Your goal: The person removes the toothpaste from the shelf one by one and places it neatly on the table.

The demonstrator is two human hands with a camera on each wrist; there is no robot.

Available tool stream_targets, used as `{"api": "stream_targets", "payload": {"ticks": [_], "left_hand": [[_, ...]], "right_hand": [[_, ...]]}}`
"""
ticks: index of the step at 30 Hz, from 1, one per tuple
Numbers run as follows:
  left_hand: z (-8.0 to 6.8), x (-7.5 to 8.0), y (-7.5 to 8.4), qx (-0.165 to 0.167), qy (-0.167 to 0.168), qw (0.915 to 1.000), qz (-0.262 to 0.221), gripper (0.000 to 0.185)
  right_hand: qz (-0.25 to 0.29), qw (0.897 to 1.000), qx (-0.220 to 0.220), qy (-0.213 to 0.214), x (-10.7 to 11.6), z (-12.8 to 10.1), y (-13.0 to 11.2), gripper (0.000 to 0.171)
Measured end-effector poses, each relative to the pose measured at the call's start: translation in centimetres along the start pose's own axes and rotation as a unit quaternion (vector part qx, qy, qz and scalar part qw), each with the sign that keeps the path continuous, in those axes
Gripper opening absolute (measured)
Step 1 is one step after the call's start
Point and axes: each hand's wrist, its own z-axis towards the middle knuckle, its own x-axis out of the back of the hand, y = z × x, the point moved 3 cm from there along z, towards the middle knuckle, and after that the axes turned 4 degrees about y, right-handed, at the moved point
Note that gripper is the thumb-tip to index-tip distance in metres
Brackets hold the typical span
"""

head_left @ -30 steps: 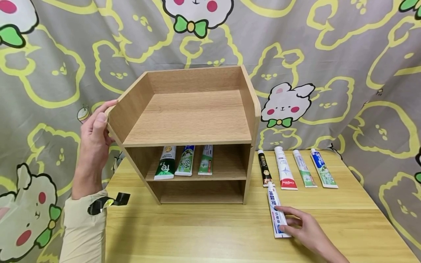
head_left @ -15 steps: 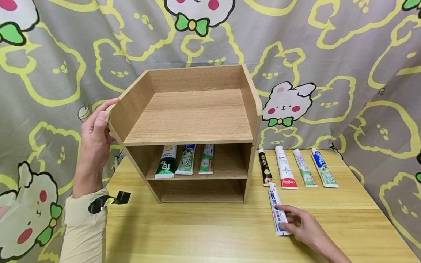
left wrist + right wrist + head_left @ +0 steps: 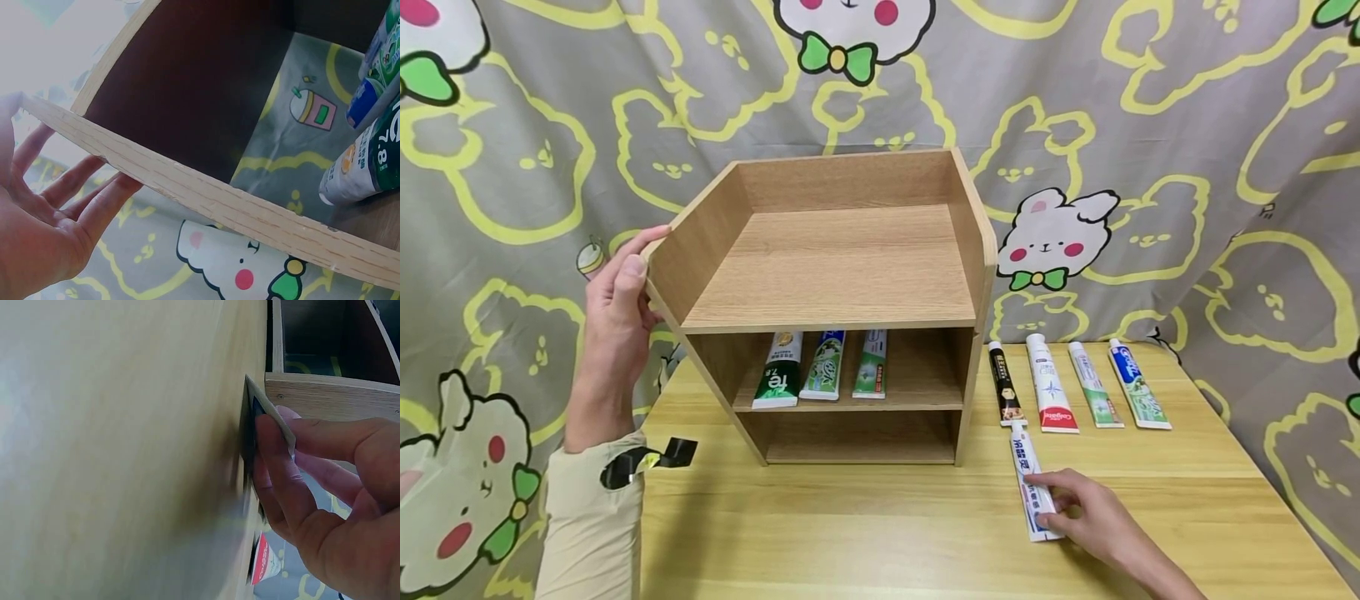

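My left hand [image 3: 617, 312] grips the left side panel of a wooden desktop shelf [image 3: 827, 267]. In the left wrist view its fingers lie against the outer face of the panel [image 3: 194, 178]. Down at the right, my right hand [image 3: 1093, 517] pinches a white-and-blue toothpaste tube [image 3: 1024, 454] by its flat end. The cap of that tube points away, right at the end of a black toothpaste tube [image 3: 1003, 383]. In the right wrist view the thumb and fingers [image 3: 284, 481] hold the flat end close over the tabletop [image 3: 125, 456].
Beside the black tube lie a red-and-white Colgate tube [image 3: 1051, 387], a white-and-green tube [image 3: 1096, 387] and a blue-and-green tube [image 3: 1138, 387]. On the middle shelf lie a dark green tube [image 3: 778, 379], a blue-and-green one [image 3: 824, 367] and a white-and-green one [image 3: 871, 371]. A patterned curtain [image 3: 1210, 125] hangs behind.
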Motion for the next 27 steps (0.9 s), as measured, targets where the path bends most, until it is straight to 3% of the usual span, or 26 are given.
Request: {"api": "stream_targets", "payload": {"ticks": [11,19,27], "left_hand": [[0.08,-0.01,-0.05,0.000,0.000,1.0000,-0.007,0.044],[0.01,0.01,0.00,0.002,0.000,1.0000,0.000,0.044],[0.03,-0.01,-0.02,0.002,-0.001,1.0000,-0.002,0.044]], "right_hand": [[0.000,0.998,0.052,-0.022,0.07,-0.25,0.01,0.048],[-0.050,0.998,0.048,-0.006,-0.06,-0.19,-0.04,0.050],[-0.040,0.998,0.056,-0.001,0.37,-0.31,0.29,0.043]]}}
